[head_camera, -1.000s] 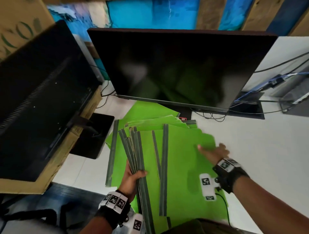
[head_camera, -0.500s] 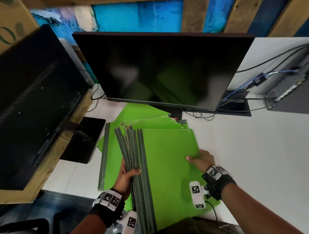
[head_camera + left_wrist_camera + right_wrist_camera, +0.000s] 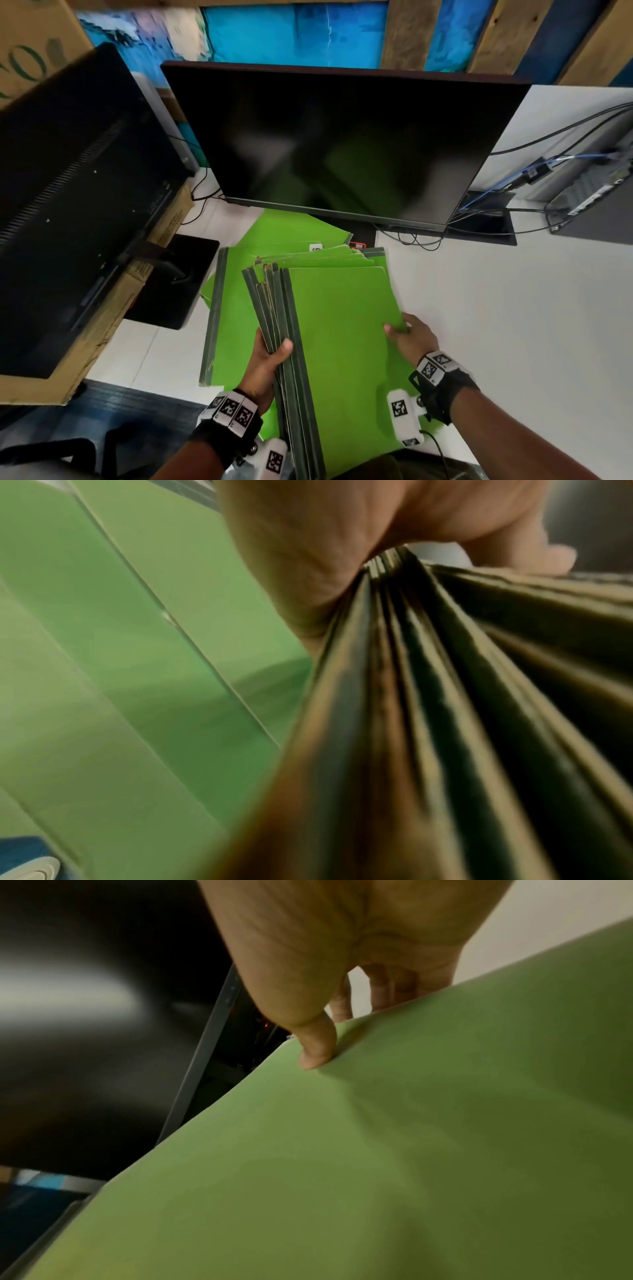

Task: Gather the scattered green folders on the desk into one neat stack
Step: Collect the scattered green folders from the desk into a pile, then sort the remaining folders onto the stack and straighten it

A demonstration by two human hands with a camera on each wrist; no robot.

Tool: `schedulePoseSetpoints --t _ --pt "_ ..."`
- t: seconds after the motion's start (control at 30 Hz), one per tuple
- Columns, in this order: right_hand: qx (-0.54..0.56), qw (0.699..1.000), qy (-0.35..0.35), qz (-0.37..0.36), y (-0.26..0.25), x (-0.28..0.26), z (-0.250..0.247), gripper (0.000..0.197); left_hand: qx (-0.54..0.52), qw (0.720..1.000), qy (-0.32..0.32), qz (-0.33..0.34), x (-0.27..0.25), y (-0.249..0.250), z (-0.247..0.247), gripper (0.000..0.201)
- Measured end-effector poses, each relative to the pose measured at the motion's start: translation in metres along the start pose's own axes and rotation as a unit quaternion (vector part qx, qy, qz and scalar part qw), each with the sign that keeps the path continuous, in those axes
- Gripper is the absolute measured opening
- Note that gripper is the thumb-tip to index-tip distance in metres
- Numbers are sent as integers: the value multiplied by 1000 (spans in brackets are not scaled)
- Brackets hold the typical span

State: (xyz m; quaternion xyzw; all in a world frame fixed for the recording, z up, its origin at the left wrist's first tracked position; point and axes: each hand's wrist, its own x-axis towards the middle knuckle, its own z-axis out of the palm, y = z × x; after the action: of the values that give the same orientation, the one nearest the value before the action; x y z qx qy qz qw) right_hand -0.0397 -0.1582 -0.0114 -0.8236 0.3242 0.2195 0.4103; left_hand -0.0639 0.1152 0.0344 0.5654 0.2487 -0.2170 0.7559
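A stack of several green folders point(image 3: 342, 339) with dark spines lies in front of me on the white desk point(image 3: 513, 325). My left hand point(image 3: 270, 353) grips the bundled spines point(image 3: 428, 696), thumb on top. My right hand point(image 3: 407, 334) pinches the stack's right edge, thumb pressed on the top cover point(image 3: 411, 1150) and fingers point(image 3: 387, 993) underneath. Two more green folders stay apart from the stack: one point(image 3: 226, 325) flat on the desk to its left, another point(image 3: 291, 229) reaching under the monitor.
A large black monitor point(image 3: 335, 144) stands just behind the folders. A second monitor point(image 3: 68, 205) rests on a cardboard box point(image 3: 113, 308) at the left, its black base point(image 3: 174, 284) near the folders. Cables point(image 3: 513, 219) and a device lie at the back right.
The fanned top folders have been squared together into one bundle. My right hand slid from flat on the top folder to pinching the stack's right edge. The left hand kept its grip.
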Motion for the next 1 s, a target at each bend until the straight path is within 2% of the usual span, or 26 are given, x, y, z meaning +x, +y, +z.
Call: schedulePoseSetpoints --t 0.03,0.07,0.2,0.27,0.33,0.37,0.4,0.47,0.53,0.63,0.67,0.73,0.8,0.87,0.9,1.0 --pt "1 1000 0 -1 -4 -4 1 47 14 1000 2 12 0 2 2 126" --pt "5 1000 -4 1 -8 -5 1 49 25 999 6 21 0 5 5 122" --pt "66 996 -46 -38 -11 -1 -2 56 26 999 16 38 6 3 8 68" --pt "110 990 -58 -61 -4 0 -7 59 14 999 25 45 5 2 9 52" --pt "136 984 -65 -92 8 -2 -16 59 6 999 17 52 5 3 10 72" --pt "159 980 -74 -97 13 -3 -21 66 10 999 11 52 5 3 11 82" --pt "189 974 -84 -91 17 -5 -24 80 13 998 1 54 7 3 13 82" --pt "242 963 -99 -69 22 -8 -30 109 25 998 -20 51 8 6 22 68" --pt "271 953 -118 -71 24 -9 -35 105 25 998 -40 44 9 8 34 57" --pt "299 946 -111 -63 34 -6 -47 97 29 998 -48 27 13 6 44 65" --pt "314 941 -110 -58 37 -5 -51 93 38 998 -50 23 16 4 44 74" --pt "349 930 -105 -51 41 -8 -60 79 60 996 -63 16 20 -2 46 107" --pt "370 923 -97 -53 48 -12 -69 77 88 992 -86 18 21 -3 54 122" --pt "372 922 -94 -54 60 -16 -77 91 127 987 -98 15 23 -6 65 119" --pt "378 920 -95 -46 68 -18 -80 90 147 983 -104 18 25 -8 71 111" --pt "400 912 -93 -10 89 -25 -93 70 191 973 -126 20 32 -8 93 74"
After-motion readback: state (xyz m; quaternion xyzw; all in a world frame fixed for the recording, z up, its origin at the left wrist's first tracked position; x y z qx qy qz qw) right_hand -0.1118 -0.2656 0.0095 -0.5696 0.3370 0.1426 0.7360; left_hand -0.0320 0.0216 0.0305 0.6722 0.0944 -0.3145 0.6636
